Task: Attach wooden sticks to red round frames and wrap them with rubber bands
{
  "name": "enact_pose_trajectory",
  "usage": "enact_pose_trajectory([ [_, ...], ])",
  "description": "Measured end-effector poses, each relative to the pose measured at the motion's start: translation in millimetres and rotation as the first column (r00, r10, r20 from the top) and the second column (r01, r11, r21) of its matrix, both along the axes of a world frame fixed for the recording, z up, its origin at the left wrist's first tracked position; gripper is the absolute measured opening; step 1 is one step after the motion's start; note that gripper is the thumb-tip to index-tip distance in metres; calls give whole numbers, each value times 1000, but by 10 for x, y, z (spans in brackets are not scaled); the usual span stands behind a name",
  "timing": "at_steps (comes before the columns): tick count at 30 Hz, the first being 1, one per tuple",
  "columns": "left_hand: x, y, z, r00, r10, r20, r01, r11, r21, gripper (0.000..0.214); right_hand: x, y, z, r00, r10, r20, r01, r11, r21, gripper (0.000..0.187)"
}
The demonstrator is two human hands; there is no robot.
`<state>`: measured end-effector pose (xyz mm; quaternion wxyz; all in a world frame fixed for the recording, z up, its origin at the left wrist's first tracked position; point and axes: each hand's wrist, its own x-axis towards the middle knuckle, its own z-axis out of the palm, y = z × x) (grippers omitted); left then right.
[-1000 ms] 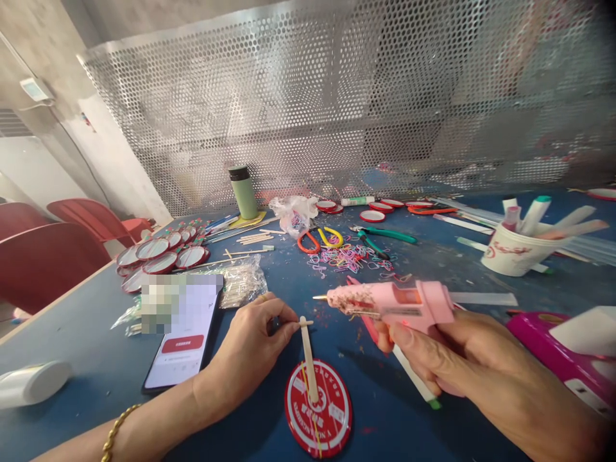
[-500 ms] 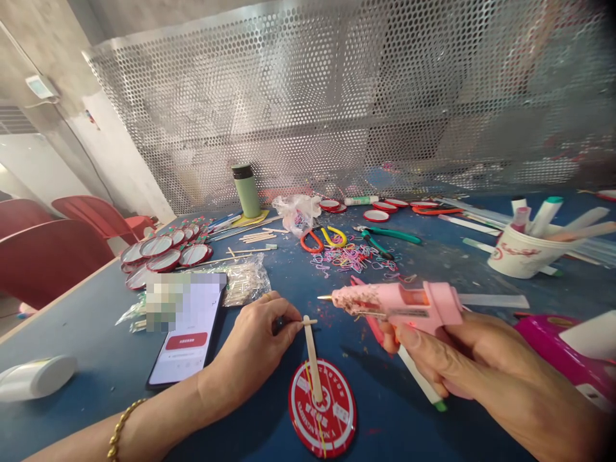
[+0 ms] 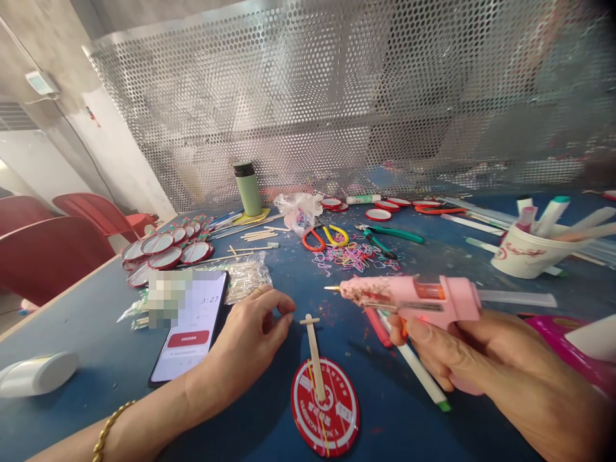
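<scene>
A wooden craft stick (image 3: pixel 315 359) lies over a round red lid with white print (image 3: pixel 327 430), its far end reaching past the rim. Across that far end sits a short thin stick (image 3: pixel 309 321), making a small cross. Just left of the cross, my left hand (image 3: pixel 253 333) is empty, fingers loosely bent and thumb slightly apart from the index finger. My right hand (image 3: pixel 462 359) grips a pink hot glue gun (image 3: pixel 414 298) by its handle. The gun's metal nozzle points left, above and right of the cross, and a clear glue stick (image 3: pixel 520 298) protrudes from its back.
Left of my left hand lies a phone (image 3: pixel 192 340), with bagged sticks (image 3: pixel 248 279) beside it. Several red-rimmed discs (image 3: pixel 163 256) are piled farther left. Ahead are colourful clips (image 3: pixel 353 256) and green-handled pliers (image 3: pixel 397 234). A paper cup (image 3: pixel 522 253) holds markers at right.
My left hand has let go of the short stick and drawn slightly left. My right hand has moved the glue gun a little to the right, away from the cross.
</scene>
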<state>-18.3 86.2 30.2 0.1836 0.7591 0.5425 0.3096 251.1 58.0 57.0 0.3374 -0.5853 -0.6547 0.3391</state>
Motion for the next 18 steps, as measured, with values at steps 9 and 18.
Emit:
enact_pose_trajectory([
  [9, 29, 20, -24, 994, -95, -63, 98, 994, 47, 10, 85, 51, -70, 999, -30, -37, 31, 999, 27, 59],
  [18, -66, 6, -30, 989, -92, -118, 119, 961, 248, 21, -12, -42, 33, 971, -237, 7, 233, 958, 167, 59],
])
